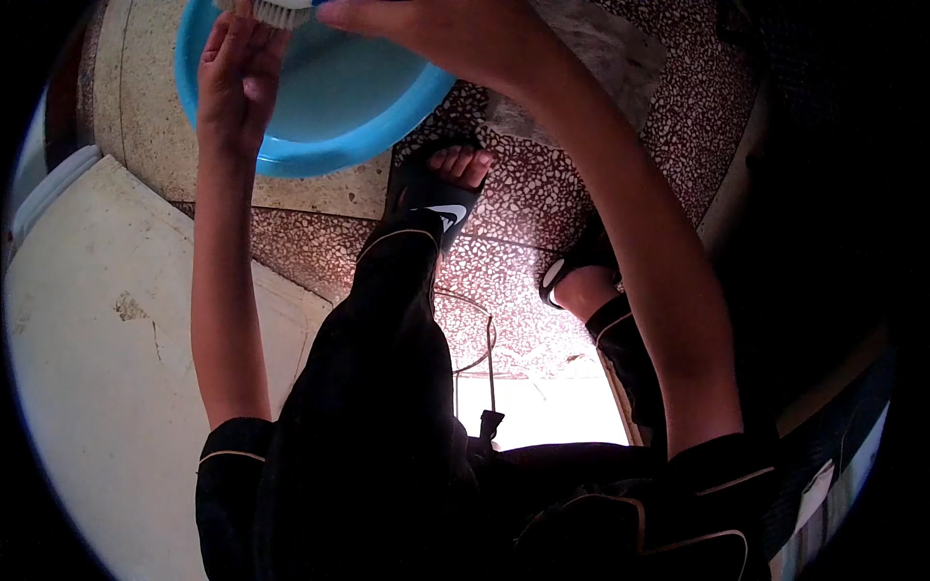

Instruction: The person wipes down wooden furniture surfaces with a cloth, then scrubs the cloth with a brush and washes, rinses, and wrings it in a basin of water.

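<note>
At the top edge of the head view, a scrub brush (281, 14) with pale bristles hangs over a light blue basin (329, 155) that holds cloudy water. My right hand (387, 17) is closed at the brush's white and blue end, partly cut off by the frame. Against the bristles at the brush's other end is my left hand (242, 77), its thumb and fingers closed there. The upper part of the brush lies out of view.
Under the basin is a speckled tile floor (523, 208), with a greyish flat patch (620, 58) at upper right. My sandaled foot (450, 184) stands close to the basin rim. A stained white panel (126, 320) fills the left side. A cord (490, 368) hangs between my legs.
</note>
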Action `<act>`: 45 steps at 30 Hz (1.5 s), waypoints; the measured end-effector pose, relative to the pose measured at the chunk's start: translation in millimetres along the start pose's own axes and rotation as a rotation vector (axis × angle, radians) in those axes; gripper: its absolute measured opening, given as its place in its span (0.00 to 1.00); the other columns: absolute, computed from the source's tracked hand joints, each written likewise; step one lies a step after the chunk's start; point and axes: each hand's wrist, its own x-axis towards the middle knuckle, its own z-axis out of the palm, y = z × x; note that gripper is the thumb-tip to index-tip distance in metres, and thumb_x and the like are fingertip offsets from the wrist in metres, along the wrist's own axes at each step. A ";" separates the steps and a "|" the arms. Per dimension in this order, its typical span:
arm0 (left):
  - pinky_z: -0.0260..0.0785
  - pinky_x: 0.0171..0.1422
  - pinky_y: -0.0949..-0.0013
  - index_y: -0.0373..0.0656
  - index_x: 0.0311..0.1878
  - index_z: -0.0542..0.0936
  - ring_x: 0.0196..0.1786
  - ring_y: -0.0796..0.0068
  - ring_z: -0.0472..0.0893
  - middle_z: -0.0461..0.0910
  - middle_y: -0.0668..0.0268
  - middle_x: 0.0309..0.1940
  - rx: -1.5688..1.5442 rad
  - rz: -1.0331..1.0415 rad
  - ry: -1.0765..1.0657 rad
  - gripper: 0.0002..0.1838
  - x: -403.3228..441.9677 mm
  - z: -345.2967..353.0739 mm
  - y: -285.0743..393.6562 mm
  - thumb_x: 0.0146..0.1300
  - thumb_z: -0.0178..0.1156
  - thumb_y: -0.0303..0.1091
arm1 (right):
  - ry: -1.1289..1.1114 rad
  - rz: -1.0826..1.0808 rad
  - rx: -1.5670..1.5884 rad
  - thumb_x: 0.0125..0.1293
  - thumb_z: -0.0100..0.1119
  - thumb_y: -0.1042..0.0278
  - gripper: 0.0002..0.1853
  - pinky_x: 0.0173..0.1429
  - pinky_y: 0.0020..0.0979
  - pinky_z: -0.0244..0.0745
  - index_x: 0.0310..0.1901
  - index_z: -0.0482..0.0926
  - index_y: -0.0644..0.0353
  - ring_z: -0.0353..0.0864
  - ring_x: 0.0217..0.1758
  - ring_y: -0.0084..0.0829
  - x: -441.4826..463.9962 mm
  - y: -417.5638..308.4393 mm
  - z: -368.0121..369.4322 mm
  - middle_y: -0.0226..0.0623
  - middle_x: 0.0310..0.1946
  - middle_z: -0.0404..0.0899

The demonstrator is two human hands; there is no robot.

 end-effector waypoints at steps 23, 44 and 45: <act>0.58 0.76 0.48 0.28 0.61 0.70 0.67 0.49 0.69 0.72 0.44 0.61 -0.029 -0.013 0.415 0.23 -20.8 -4.3 -5.1 0.71 0.49 0.37 | 0.295 -0.082 -0.588 0.70 0.55 0.66 0.10 0.37 0.49 0.75 0.44 0.75 0.64 0.81 0.33 0.54 10.7 40.6 13.5 0.53 0.32 0.79; 0.67 0.66 0.57 0.35 0.66 0.66 0.62 0.52 0.73 0.70 0.50 0.59 1.004 0.256 -0.608 0.29 -96.1 188.7 -126.9 0.61 0.60 0.26 | 0.906 0.397 -0.102 0.73 0.55 0.65 0.18 0.19 0.18 0.63 0.61 0.68 0.55 0.72 0.22 0.14 -182.5 115.1 -62.9 0.28 0.34 0.78; 0.66 0.68 0.55 0.37 0.70 0.61 0.66 0.49 0.70 0.65 0.49 0.65 1.160 0.425 -0.592 0.36 -89.7 196.3 -150.6 0.58 0.65 0.26 | 0.924 0.397 -0.116 0.73 0.55 0.65 0.18 0.19 0.18 0.63 0.61 0.68 0.55 0.72 0.22 0.14 -194.1 115.6 -66.9 0.28 0.34 0.78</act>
